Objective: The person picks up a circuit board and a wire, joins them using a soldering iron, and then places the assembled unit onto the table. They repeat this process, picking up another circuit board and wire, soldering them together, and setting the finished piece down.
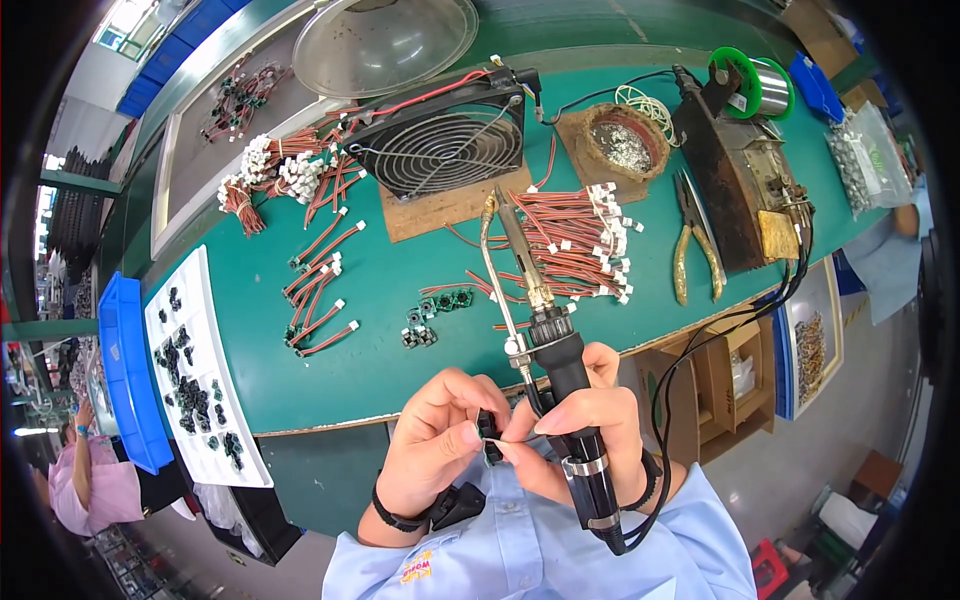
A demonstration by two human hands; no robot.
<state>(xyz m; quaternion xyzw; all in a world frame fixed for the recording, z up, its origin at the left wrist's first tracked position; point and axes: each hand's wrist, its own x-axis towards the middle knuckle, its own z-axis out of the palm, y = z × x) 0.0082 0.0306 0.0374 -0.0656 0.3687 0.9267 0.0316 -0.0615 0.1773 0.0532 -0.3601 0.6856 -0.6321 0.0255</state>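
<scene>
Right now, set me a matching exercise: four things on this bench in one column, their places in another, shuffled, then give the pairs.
Things:
1. soldering iron
2. fan
3. pliers
4. white tray

Places:
A. at the bench's left edge, holding small black parts
B. in the right hand
C. far side of the bench, on a piece of cardboard
D. flat on the bench, just left of the rusty metal box

Pairs: 1-B, 2-C, 3-D, 4-A
</scene>
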